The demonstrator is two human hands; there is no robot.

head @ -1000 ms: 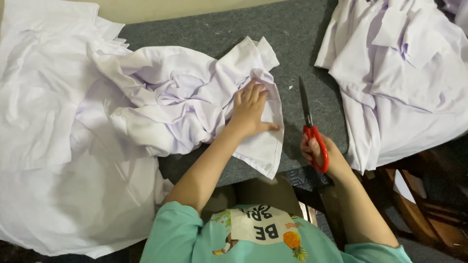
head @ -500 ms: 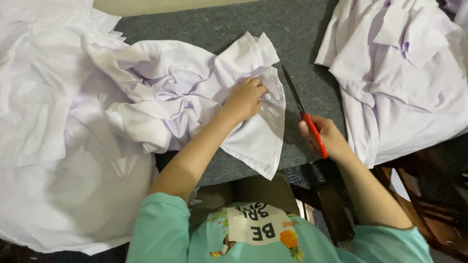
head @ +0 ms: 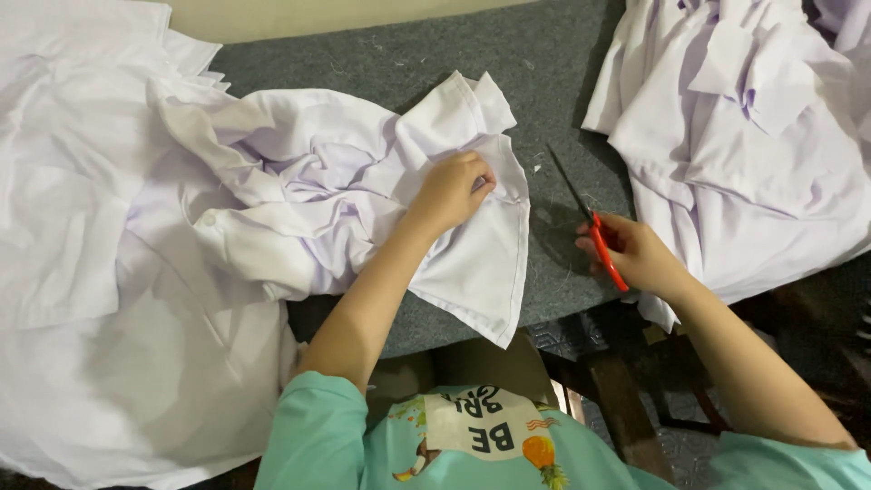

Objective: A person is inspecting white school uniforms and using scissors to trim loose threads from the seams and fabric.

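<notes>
left hand (head: 451, 189): fingers pinched on crumpled white cotton garment (head: 345, 209), pinning it flat to grey felt tabletop (head: 381, 63) | right hand (head: 635, 254): fingers closed around red-handled scissors (head: 590, 222), blades seemingly shut, tip aimed away | second white cloth heap (head: 753, 136) aside right

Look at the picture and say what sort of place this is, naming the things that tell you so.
Probably a sewing or garment workshop. White garments lie in piles on a grey felt-covered table, the right hand holds red-handled scissors, and the left hand grips the cloth.
</notes>
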